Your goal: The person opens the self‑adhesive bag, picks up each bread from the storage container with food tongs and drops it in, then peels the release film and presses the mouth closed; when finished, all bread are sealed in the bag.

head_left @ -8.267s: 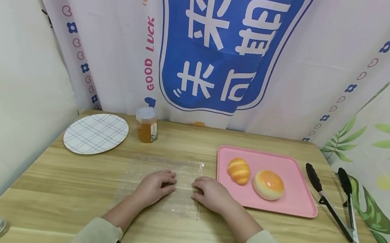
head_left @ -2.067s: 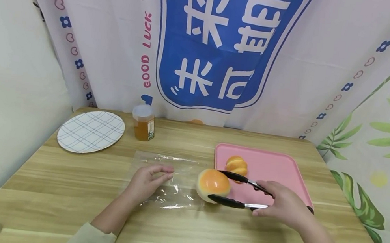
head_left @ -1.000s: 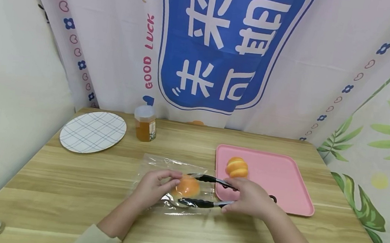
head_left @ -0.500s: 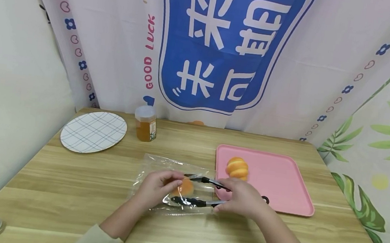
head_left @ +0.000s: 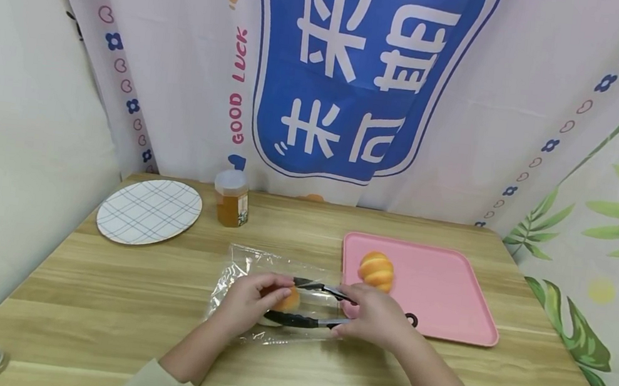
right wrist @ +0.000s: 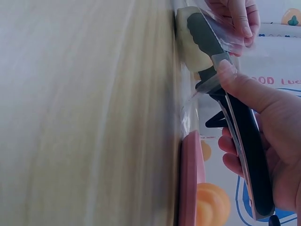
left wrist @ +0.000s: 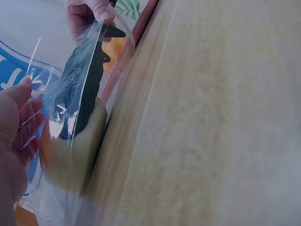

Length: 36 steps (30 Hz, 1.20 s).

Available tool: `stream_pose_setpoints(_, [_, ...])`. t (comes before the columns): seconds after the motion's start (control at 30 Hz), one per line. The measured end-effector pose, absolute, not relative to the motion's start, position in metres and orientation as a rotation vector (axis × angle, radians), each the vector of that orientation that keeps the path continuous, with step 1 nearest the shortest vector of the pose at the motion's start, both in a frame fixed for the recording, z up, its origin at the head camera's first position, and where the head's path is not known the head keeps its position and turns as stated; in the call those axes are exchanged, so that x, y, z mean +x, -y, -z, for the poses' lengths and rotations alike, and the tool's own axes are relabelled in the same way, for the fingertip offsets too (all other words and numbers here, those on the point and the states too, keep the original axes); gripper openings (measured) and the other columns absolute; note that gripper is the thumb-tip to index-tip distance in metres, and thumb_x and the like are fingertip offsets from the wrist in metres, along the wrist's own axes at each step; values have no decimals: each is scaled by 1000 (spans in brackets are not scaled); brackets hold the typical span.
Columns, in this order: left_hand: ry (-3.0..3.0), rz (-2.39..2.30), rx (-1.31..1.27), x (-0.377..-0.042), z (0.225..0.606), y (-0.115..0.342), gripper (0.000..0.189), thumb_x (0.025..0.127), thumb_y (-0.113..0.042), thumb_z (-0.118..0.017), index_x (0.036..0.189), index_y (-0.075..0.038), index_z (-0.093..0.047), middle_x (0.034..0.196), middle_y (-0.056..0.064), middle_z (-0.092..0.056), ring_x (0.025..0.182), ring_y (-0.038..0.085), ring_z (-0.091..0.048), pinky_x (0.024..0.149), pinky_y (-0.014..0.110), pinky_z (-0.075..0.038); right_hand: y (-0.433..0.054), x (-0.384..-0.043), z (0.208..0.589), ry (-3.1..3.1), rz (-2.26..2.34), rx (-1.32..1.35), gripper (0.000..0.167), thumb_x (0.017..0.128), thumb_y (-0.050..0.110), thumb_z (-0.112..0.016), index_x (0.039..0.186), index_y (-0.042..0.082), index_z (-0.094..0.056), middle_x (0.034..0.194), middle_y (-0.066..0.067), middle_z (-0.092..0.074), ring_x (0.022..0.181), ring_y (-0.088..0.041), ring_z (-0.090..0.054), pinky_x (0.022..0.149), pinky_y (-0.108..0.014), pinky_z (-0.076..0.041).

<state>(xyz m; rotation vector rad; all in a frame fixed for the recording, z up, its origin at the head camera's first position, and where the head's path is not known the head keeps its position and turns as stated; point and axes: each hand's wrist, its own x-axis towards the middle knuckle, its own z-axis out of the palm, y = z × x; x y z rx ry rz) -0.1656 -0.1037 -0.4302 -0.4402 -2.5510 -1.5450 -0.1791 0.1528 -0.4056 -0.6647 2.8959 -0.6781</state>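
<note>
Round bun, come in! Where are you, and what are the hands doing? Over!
Right hand gripping tongs; left hand holding clear bag. Round bun inside clear bag, between the tongs' tips. Crinkly film might snag tongs. Over.

The head view looks forward and down from above the near side of the pale wood-grain tabletop [head_left: 123, 299], the most distant of the three, reaching the white printed fabric backdrop [head_left: 196, 80]. The left wrist view sits low and close behind the left hand [left wrist: 14, 136], turned sideways so the tabletop fills its right side, and faces the right hand [left wrist: 89, 12]. The right wrist view, also close and sideways, has the tabletop on its left and faces the left hand. Both wrist views share the round orange-topped bun [right wrist: 188, 52], the black-and-silver metal tongs [right wrist: 251, 150] and the transparent plastic bag [left wrist: 51, 207].
</note>
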Motion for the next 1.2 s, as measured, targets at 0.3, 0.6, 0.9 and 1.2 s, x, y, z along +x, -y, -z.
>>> stream_pose_setpoints(0.3, [2520, 1554, -455, -165, 429, 103, 11, 87, -11, -72, 98, -9, -75, 106, 4, -76, 94, 17, -70, 77, 20, -58, -148, -180, 409, -2903, 716, -679, 75, 62, 41, -91, 127, 15, -65, 119, -4, -69, 107, -22, -65, 91, -45, -54])
stream_pose_setpoints(0.6, [2494, 1590, -438, -164, 426, 104, 11, 87, -8, -72, 98, -6, -75, 106, 4, -76, 95, 18, -71, 77, 19, -58, -147, -182, 411, -2894, 756, -658, 73, 61, 40, -91, 125, 16, -66, 116, -2, -70, 103, -18, -64, 88, -42, -55])
stream_pose_setpoints(0.9, [2460, 1562, -492, -164, 427, 102, 10, 86, -7, -73, 96, -8, -75, 106, 7, -75, 99, 23, -72, 79, 21, -59, -146, -182, 416, -2849, 797, -675, 69, 62, 40, -91, 123, 16, -67, 106, 2, -69, 87, -13, -57, 75, -28, -49])
stream_pose_setpoints(1.2, [2450, 1562, -555, -162, 426, 101, 12, 87, -6, -72, 98, -4, -75, 107, 10, -75, 95, 22, -72, 76, 20, -59, -139, -182, 417, -2874, 778, -714, 74, 63, 40, -90, 127, 11, -65, 119, -6, -69, 101, -17, -63, 89, -40, -54])
